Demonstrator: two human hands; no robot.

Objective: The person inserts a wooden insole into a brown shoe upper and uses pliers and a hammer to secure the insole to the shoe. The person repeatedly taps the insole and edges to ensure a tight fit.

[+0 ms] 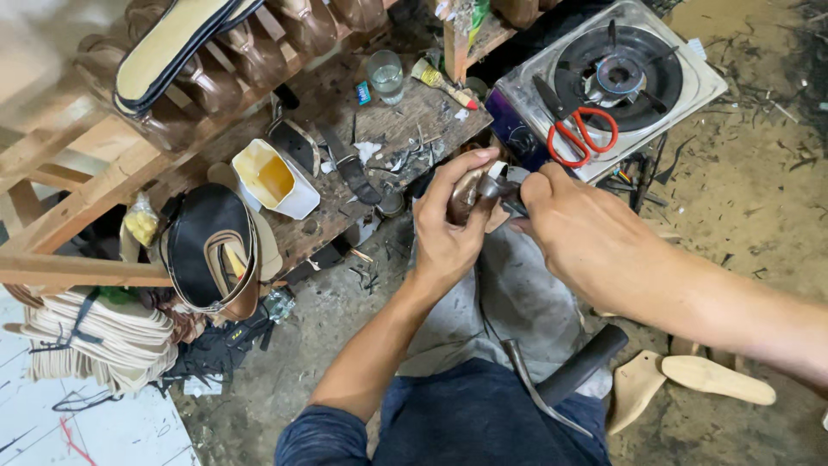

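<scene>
My left hand [448,224] grips a small brown shoe heel piece [466,194] over my lap, thumb and fingers curled around it. My right hand [573,229] comes in from the right and pinches a small dark tool or strip [511,200] against that piece; the hand hides most of it. A grey cloth [517,302] covers my knees beneath both hands. A curved metal tool with a black handle [561,380] lies on the cloth.
A single gas burner [681,82] with red-handled scissors [578,134] sits ahead. A low wooden bench [414,112] carries a glue tub [276,177], a glass [385,73], a brush and knives. Shoe lasts hang on a rack at left; wooden soles [716,380] lie at right.
</scene>
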